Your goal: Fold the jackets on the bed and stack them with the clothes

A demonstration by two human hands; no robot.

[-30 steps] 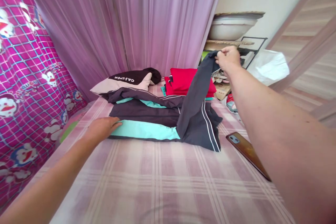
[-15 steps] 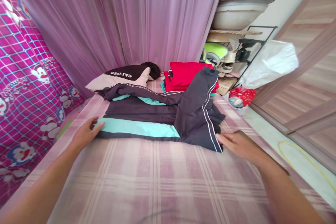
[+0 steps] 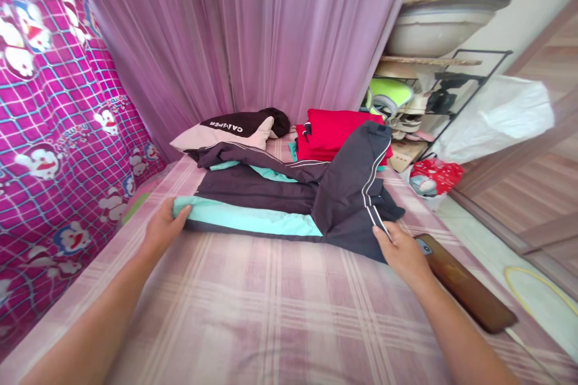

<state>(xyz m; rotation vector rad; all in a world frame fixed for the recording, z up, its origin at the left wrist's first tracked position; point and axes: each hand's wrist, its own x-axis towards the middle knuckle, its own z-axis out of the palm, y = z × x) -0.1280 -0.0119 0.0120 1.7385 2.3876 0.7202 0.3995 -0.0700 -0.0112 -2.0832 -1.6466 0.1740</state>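
A dark jacket (image 3: 271, 189) with white piping and a turquoise lining strip lies spread across the plaid bed sheet (image 3: 253, 307). Its near edge is turned inward, so the turquoise shows. At the left end, my left hand (image 3: 166, 225) grips the jacket's hem, thumb on top and fingers tucked under the cloth. My right hand (image 3: 400, 249) pinches the dark cloth at the right, by the white-striped sleeve that lies folded across the jacket. Just right of that hand rests a brown phone (image 3: 465, 283) with a cable plugged in.
Behind the jacket are a black and pale pillow (image 3: 226, 131) and a stack of folded red clothes (image 3: 338, 132). Purple curtains (image 3: 271, 30) hang at the back, a pink cartoon cloth (image 3: 67, 132) at left. A shoe rack (image 3: 451, 63) stands beyond the bed's right edge.
The view has shifted, so everything sits further right. My right hand has moved inward and up along the striped sleeve, uncovering the phone. My left hand has lifted the hem slightly.
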